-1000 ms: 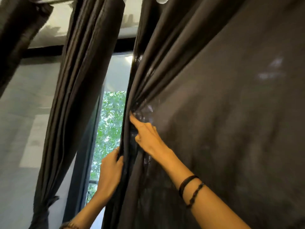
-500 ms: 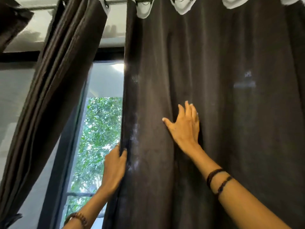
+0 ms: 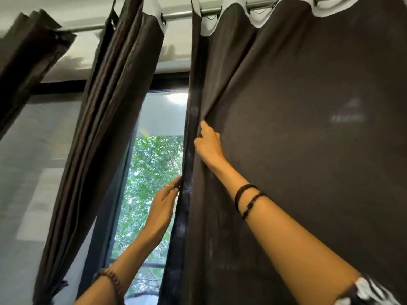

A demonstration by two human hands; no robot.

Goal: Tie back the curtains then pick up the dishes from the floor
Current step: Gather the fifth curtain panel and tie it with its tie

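Right curtain: a dark panel (image 3: 308, 150) hanging from the rod (image 3: 182, 15), spread wide across the right side; its left edge falls straight down beside the open strip of window (image 3: 154, 172).
Left hand: the left hand (image 3: 163, 205) grips that left edge from the window side, fingers curled round the hem, below the other hand.
Right hand: the right hand (image 3: 208, 145) is on the front of the cloth just beside the edge, fingers bunching a fold that pulls creases up toward the rod.
Left curtain: a second dark panel (image 3: 105, 128), gathered into tight pleats and bound low down, well apart from both hands.
Far left: another bunched dark panel (image 3: 26, 62) at the frame's edge.
Wrists: dark bands (image 3: 246, 199) on the right forearm, a beaded bracelet (image 3: 113, 282) on the left.
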